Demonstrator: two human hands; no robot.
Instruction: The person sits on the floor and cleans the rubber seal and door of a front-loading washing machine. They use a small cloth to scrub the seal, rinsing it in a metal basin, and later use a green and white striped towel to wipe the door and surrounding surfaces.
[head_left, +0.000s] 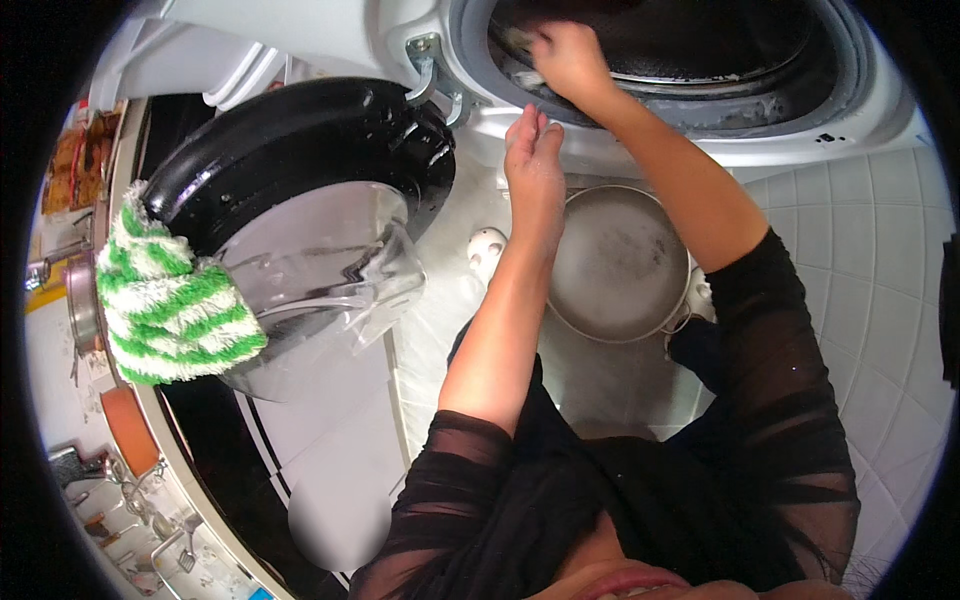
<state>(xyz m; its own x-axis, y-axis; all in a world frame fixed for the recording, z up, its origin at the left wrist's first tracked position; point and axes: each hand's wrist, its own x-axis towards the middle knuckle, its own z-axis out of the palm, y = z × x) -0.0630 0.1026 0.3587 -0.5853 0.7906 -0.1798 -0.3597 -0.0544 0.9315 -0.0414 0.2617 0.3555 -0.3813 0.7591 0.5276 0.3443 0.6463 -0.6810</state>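
My right hand reaches into the opening of a front-loading washing machine, at the left of its grey rubber door gasket. Its fingers are closed on a small, pale, motion-blurred item that I cannot identify. Just below the fingers a whitish patch shows on the gasket. My left hand is raised just below the opening, fingers extended, with nothing visible in it. The washer's round door, black-rimmed with a clear glass bowl, hangs open on the left. A green-and-white striped fluffy cloth drapes over its rim.
A round, shallow metal pan sits on the floor below the opening, between my feet. White tiles line the right side. At left, a counter bears an orange container and several utensils.
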